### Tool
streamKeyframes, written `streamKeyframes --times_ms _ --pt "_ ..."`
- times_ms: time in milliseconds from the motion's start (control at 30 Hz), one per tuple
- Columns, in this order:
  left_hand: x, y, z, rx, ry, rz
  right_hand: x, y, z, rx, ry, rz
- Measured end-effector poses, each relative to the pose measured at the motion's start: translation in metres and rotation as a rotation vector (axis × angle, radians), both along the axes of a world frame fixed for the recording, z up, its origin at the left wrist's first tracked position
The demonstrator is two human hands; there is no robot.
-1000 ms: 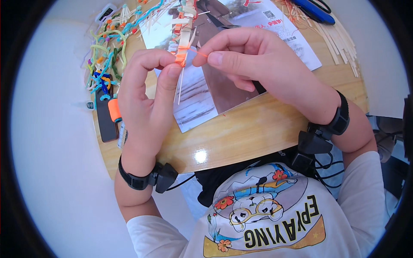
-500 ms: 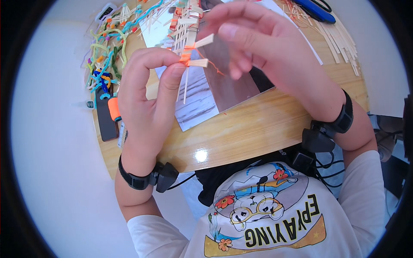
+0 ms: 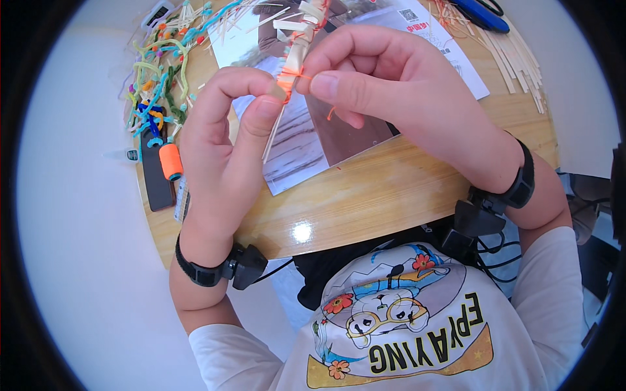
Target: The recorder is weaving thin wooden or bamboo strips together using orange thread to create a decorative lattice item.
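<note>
A narrow craft of pale bamboo strips (image 3: 298,51), bound at intervals with orange and red thread, slants up from between my hands. Closed in a pinch, my left hand (image 3: 218,140) grips its near end between thumb and forefinger; thin strip ends stick out below. My right hand (image 3: 398,81) is closed too, its thumb and forefinger pinching orange thread (image 3: 304,76) beside the binding. A loose tail of that thread hangs below the right fingers. The craft's far end runs out of the picture at the top.
Under the hands lies a glossy printed sheet (image 3: 297,159) on the wooden table (image 3: 365,189). To the left are coloured pipe cleaners (image 3: 186,62), an orange thread spool (image 3: 171,161), a dark phone (image 3: 156,179) and a small bottle (image 3: 125,155). Loose bamboo strips (image 3: 518,65) and a blue-handled tool (image 3: 482,14) sit far right.
My right hand has come in from the right, its loose fingers now closed on the thread. The craft has turned in my left hand, so its short strip ends no longer point right.
</note>
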State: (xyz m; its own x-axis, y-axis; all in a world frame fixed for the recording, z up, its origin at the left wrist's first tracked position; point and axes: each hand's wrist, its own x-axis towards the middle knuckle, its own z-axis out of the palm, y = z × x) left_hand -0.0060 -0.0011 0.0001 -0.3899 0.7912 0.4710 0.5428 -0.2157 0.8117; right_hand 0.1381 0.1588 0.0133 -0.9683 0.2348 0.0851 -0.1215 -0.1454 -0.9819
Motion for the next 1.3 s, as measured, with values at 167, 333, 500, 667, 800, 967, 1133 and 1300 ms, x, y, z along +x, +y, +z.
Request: streamKeyframes --times_ms 167,333,500,667,800,967,1133,1300 --pt "0.002 -0.002 0.003 0.083 -0.214 -0.159 0.004 -0.001 0.008 -0.02 -0.035 -0.001" --pt "0.0 -0.003 0.004 0.091 -0.353 -0.18 0.005 0.007 0.007 -0.016 -0.059 0.016" --pt "-0.002 -0.004 0.003 0.09 -0.403 -0.147 0.003 0.009 0.007 -0.025 -0.016 -0.038" --pt "-0.002 -0.006 0.004 0.088 -0.48 -0.171 0.002 0.008 0.004 0.002 0.003 -0.016" --pt "-0.002 -0.007 0.004 0.095 -0.463 -0.149 0.001 0.009 0.002 0.033 0.087 -0.132" --pt "-0.002 -0.006 0.003 0.103 -0.426 -0.141 0.002 0.006 0.003 0.083 0.104 -0.186" --pt "0.004 -0.003 0.007 0.1 -0.383 -0.137 0.003 -0.001 0.007 0.111 0.125 -0.169" --pt "0.007 -0.003 0.008 0.048 -0.167 -0.09 0.007 -0.007 0.005 0.332 0.099 -0.148"
